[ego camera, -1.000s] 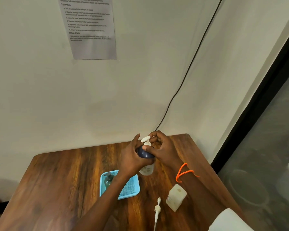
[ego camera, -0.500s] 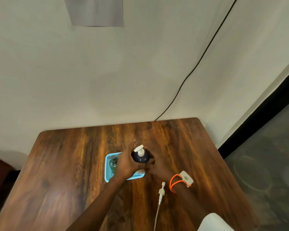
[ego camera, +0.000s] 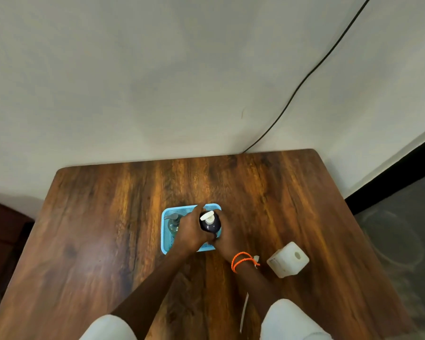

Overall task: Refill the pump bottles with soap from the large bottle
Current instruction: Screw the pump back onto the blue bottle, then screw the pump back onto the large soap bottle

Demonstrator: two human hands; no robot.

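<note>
A pale wall filled the upper part of the view, with a thin black cable running down it to the far edge of the worktop, a wide slab of dark streaked wood. Near the middle of the worktop lay a light blue basket. Both forearms reached in from the near edge, each with a white sleeve at the bottom of the frame.

To the right of the basket, well apart from it, stood the large bottle, a whitish square container seen from above with its round neck open.

The left hand and the right hand met over the basket's right half, and the fingers of both were curled round the dark pump bottle, which stood upright there with its white pump head on top. An orange cord bracelet circled the right wrist.

In the basket's left half stood a clear pump bottle with a grey pump, just beside the left hand.

A loose white pump tube lay on the worktop near the right forearm, partly hidden by it.
</note>
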